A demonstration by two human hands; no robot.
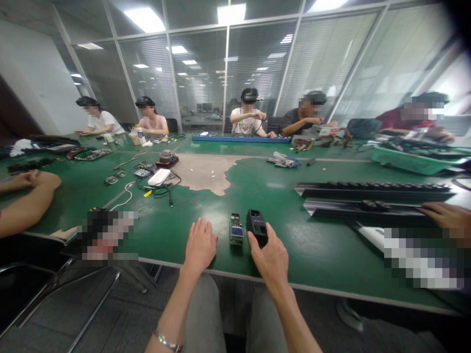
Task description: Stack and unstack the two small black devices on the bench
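The right hand (273, 257) wraps its grip around the near end of a small black housing (256, 226) standing on the green counter (316, 250), thumb and fingers pinching its sides. Just beside it, at nine o'clock, lies a small circuit board (236, 229), apart from both hands. At nine o'clock of the board, the left hand (200, 245) rests flat on the counter, its grip spread and holding nothing. At two o'clock, well apart, lie long black keyboards (371, 189).

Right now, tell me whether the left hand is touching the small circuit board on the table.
Apart. The head view shows green mat between the left hand, lying flat, and the circuit board. The right hand grips the black casing.
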